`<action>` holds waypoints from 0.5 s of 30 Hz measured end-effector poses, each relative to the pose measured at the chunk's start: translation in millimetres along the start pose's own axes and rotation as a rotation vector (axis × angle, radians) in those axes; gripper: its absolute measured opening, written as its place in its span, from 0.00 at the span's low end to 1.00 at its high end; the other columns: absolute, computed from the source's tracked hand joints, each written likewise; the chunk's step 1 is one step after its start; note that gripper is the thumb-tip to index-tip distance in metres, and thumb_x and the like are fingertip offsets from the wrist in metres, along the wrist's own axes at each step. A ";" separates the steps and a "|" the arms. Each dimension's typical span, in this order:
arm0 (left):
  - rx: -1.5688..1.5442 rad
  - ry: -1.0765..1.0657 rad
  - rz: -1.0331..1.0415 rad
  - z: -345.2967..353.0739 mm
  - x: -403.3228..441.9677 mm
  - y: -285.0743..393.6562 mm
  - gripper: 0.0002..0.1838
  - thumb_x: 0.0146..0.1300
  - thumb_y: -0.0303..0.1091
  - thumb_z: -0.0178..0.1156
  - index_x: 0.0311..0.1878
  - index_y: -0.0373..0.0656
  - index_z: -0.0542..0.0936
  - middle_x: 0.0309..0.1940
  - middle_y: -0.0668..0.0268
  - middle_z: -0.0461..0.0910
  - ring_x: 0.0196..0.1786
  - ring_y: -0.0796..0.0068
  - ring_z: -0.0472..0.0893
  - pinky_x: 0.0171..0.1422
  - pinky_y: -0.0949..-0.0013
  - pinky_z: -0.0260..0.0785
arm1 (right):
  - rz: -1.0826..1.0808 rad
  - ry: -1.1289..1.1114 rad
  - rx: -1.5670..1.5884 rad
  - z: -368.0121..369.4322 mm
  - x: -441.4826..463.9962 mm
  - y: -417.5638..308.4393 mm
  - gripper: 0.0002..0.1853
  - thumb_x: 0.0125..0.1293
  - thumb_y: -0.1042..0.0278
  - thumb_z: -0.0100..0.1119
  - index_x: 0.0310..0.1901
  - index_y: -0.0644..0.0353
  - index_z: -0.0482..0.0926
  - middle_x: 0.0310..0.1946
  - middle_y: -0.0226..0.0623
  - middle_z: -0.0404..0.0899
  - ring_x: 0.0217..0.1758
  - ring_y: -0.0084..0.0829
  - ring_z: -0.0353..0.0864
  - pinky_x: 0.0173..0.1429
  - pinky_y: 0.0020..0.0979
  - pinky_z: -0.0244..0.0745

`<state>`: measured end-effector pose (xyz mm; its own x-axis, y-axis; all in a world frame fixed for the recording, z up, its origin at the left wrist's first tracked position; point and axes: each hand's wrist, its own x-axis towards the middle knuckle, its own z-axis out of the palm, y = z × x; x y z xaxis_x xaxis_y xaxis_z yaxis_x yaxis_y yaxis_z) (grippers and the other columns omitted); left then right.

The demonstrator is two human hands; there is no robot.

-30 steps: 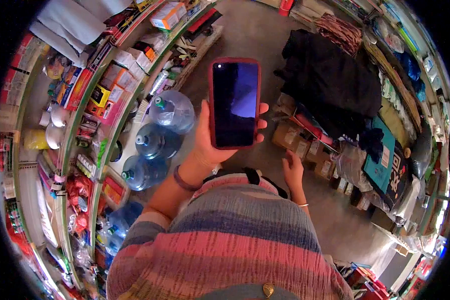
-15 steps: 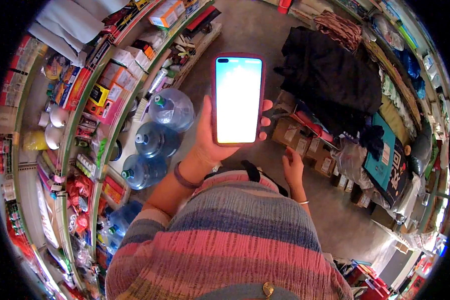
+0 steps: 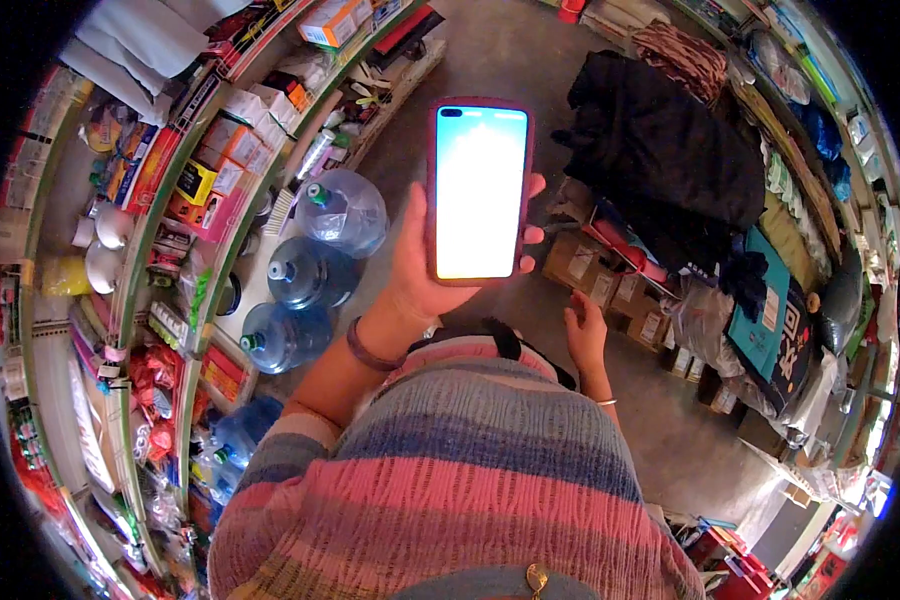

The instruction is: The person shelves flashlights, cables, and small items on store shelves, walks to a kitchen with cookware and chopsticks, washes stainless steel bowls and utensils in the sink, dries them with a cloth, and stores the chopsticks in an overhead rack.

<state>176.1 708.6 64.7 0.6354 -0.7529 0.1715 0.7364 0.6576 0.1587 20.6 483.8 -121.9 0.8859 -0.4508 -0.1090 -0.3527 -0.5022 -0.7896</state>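
One lit phone (image 3: pixel 480 195) facing me, gripped in my left hand (image 3: pixel 413 272) out front, water jugs (image 3: pixel 310 275) off to its left; right hand (image 3: pixel 586 336) loosely open at my side

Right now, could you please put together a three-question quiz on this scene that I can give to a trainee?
1. True or false: the phone has an unlit, dark display.
2. Multiple choice: what holds the phone? A, the right hand; B, the left hand; C, both hands together.
3. Fill the gap: seen from the head camera, the jugs stand to the ____ of the phone.

Key: 1, false, it is brightly lit; 2, B, and nothing shows in the right hand; 3, left.
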 end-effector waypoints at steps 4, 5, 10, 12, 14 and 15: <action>0.009 -0.001 0.010 -0.2 -0.3 2.0 0.43 0.58 0.67 0.45 0.70 0.50 0.52 0.69 0.61 0.54 0.56 0.49 0.71 0.56 0.48 0.64 | -0.030 0.021 -0.001 3.4 1.1 3.3 0.19 0.58 0.71 0.57 0.52 0.59 0.73 0.45 0.41 0.77 0.39 0.33 0.79 0.41 0.30 0.74; 0.005 -0.002 0.011 -0.8 -0.5 2.8 0.43 0.58 0.67 0.45 0.70 0.50 0.52 0.69 0.61 0.54 0.56 0.49 0.71 0.56 0.48 0.64 | -0.010 0.012 -0.003 3.5 1.1 2.3 0.19 0.58 0.71 0.57 0.53 0.60 0.73 0.45 0.41 0.78 0.41 0.32 0.79 0.44 0.30 0.74; -0.005 -0.003 0.010 -2.2 -3.4 10.6 0.42 0.59 0.66 0.45 0.70 0.50 0.52 0.69 0.62 0.54 0.56 0.49 0.71 0.57 0.47 0.63 | 0.009 -0.001 -0.026 4.5 0.4 -11.9 0.19 0.59 0.72 0.57 0.53 0.61 0.73 0.45 0.41 0.79 0.44 0.32 0.80 0.47 0.29 0.74; -0.028 0.000 0.007 -2.6 -4.9 13.7 0.42 0.59 0.66 0.45 0.70 0.51 0.52 0.69 0.62 0.54 0.56 0.49 0.71 0.57 0.47 0.63 | -0.009 0.000 -0.032 7.0 0.9 -12.5 0.19 0.59 0.72 0.57 0.53 0.61 0.73 0.45 0.41 0.79 0.44 0.32 0.80 0.47 0.29 0.74; -0.030 0.001 0.014 -4.7 -6.6 17.1 0.41 0.59 0.65 0.45 0.70 0.51 0.53 0.69 0.62 0.54 0.56 0.48 0.70 0.57 0.47 0.63 | -0.016 -0.004 -0.035 9.7 1.6 -14.3 0.19 0.59 0.71 0.57 0.53 0.61 0.73 0.45 0.41 0.79 0.44 0.31 0.80 0.47 0.28 0.74; -0.030 0.002 0.018 -5.6 -7.4 19.2 0.41 0.59 0.65 0.45 0.70 0.51 0.53 0.69 0.62 0.54 0.57 0.48 0.70 0.57 0.46 0.63 | -0.016 -0.008 -0.035 11.1 2.2 -15.7 0.19 0.59 0.71 0.57 0.53 0.61 0.73 0.45 0.41 0.79 0.44 0.31 0.80 0.47 0.28 0.74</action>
<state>186.8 726.7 61.0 0.6489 -0.7411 0.1725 0.7317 0.6699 0.1261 31.5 498.9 -116.5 0.8938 -0.4368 -0.1019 -0.3490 -0.5346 -0.7697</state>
